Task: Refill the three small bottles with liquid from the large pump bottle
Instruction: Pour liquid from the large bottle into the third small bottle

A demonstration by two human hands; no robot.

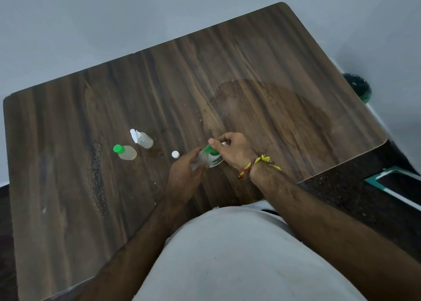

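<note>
While the left hand [185,167] curls around a small clear bottle [197,161], holding it tilted just above the wooden bench [262,84], the right hand [234,151] grips the large pump bottle [215,159], its thumb resting on the green pump head [208,149]. The pump's spout sits right at the small bottle's mouth, and the two bottles touch. A white cap [175,154] lies on the bench just left of the hands. Farther left stand two more small bottles holding pale liquid: one with a green cap [125,151], and just beyond it, one with a white flip lid [142,138] standing open. A beaded thread band [255,164] circles the right wrist.
</note>
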